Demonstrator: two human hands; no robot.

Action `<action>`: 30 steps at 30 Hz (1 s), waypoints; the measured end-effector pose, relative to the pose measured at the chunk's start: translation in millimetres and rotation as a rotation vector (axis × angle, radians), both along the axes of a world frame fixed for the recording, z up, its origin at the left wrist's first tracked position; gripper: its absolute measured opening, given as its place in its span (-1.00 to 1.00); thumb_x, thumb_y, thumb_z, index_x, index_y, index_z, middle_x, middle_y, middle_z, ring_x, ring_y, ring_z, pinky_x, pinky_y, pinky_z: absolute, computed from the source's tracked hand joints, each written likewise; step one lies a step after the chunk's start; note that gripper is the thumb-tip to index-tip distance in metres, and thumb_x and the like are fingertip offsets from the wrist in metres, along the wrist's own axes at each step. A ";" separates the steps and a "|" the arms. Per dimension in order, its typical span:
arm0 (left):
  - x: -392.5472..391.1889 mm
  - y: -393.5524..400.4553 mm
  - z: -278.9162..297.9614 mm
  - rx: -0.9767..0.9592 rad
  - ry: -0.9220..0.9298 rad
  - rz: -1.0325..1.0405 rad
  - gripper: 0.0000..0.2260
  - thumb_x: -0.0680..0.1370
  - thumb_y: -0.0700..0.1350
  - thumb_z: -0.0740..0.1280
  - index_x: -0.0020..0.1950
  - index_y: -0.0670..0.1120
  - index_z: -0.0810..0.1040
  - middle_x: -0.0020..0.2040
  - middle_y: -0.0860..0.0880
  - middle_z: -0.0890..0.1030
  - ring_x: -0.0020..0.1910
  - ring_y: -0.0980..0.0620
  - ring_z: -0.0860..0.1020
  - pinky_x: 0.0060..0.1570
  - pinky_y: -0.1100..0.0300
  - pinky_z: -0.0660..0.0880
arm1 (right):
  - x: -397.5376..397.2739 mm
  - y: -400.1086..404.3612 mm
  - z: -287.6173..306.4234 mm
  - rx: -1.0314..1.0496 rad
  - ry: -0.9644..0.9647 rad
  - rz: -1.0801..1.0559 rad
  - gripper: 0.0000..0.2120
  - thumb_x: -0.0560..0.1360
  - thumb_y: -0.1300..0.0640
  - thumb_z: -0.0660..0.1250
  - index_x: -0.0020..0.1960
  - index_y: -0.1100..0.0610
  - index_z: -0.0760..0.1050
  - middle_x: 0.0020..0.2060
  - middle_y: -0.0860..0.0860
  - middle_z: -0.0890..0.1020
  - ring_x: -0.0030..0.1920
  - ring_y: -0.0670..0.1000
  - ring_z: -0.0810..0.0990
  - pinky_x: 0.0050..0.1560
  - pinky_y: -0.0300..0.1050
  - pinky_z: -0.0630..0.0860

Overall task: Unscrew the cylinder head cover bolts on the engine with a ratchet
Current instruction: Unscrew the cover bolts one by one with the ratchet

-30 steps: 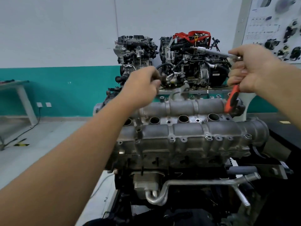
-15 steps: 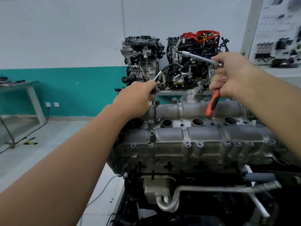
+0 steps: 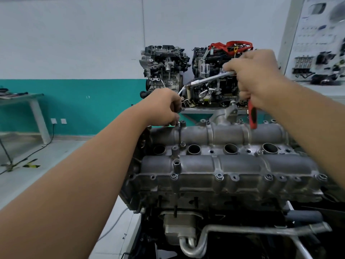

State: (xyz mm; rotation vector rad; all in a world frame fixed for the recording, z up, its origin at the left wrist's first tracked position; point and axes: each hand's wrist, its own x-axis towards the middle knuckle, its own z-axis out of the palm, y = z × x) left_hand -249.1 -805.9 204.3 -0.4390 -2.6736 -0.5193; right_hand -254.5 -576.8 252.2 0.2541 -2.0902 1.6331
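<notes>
The grey cylinder head cover (image 3: 224,165) lies across the middle of the view, with small bolts (image 3: 218,177) along its front flange and more along the back edge. My right hand (image 3: 255,77) grips a ratchet above the cover's back right part. Its red handle (image 3: 252,116) hangs down, and its silver extension bar (image 3: 207,79) slants down to the left. Over the cover's back left corner, my left hand (image 3: 162,107) has its fingers curled round the bar's far tip. The tip itself is hidden behind those fingers.
Two other engines (image 3: 164,70) (image 3: 220,71) stand on a shelf behind the cover. A parts display board (image 3: 321,43) hangs at the right. A grey table (image 3: 22,101) stands at the far left, with a cable (image 3: 37,148) on the floor. Pipes (image 3: 242,230) run below the cover.
The extension bar has swung from pointing up-left to slanting down-left, and its tip has come into my left hand. Both hands have shifted slightly within the view.
</notes>
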 end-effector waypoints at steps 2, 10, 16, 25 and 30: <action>0.5 -6.3 -3.0 0.284 0.010 -0.061 -0.81 0.58 -0.33 0.40 -0.11 -0.07 0.52 -0.20 -0.13 0.70 -0.33 0.09 0.68 -0.18 0.13 0.68 | -1.2 -8.7 5.7 0.261 0.193 -0.111 -0.78 0.45 0.14 0.52 -0.28 0.08 0.52 -0.39 -0.08 0.48 -0.46 -0.17 0.39 -0.47 -0.26 0.34; 4.3 -13.7 -7.4 0.492 0.061 -0.158 -0.76 0.40 -0.26 0.40 0.02 -0.03 0.53 -0.11 -0.15 0.66 -0.12 -0.05 0.62 -0.04 0.03 0.59 | -6.3 -41.8 23.4 0.750 0.452 -0.065 -0.81 0.42 0.17 0.47 -0.31 0.10 0.51 -0.38 -0.05 0.53 -0.39 -0.15 0.39 -0.39 -0.40 0.31; 0.6 -2.6 -8.3 0.119 0.201 -0.036 -0.77 0.42 -0.21 0.57 0.01 -0.06 0.62 -0.21 0.09 0.60 -0.20 0.07 0.56 -0.07 0.12 0.54 | -2.0 -51.9 27.7 0.912 0.471 0.031 -0.82 0.41 0.21 0.43 -0.33 0.11 0.48 -0.42 -0.05 0.45 -0.44 -0.10 0.33 -0.43 -0.28 0.28; -5.7 -0.2 -12.5 0.003 0.291 -0.009 -0.91 0.46 -0.23 0.46 -0.09 -0.19 0.59 -0.25 -0.02 0.56 -0.24 -0.04 0.48 -0.23 0.14 0.33 | 2.7 -70.1 42.9 1.092 0.495 0.093 -0.74 0.44 0.21 0.41 -0.37 0.05 0.42 -0.41 -0.08 0.46 -0.42 -0.14 0.37 -0.41 -0.31 0.27; -5.8 1.6 -12.7 -0.054 0.251 0.002 -0.65 0.42 -0.20 0.50 -0.38 0.01 0.36 -0.40 0.07 0.43 -0.41 0.16 0.35 -0.42 0.35 0.24 | 3.0 -74.6 46.1 1.210 0.456 0.102 -0.72 0.43 0.15 0.47 -0.37 0.05 0.42 -0.42 -0.09 0.45 -0.40 -0.12 0.37 -0.43 -0.25 0.28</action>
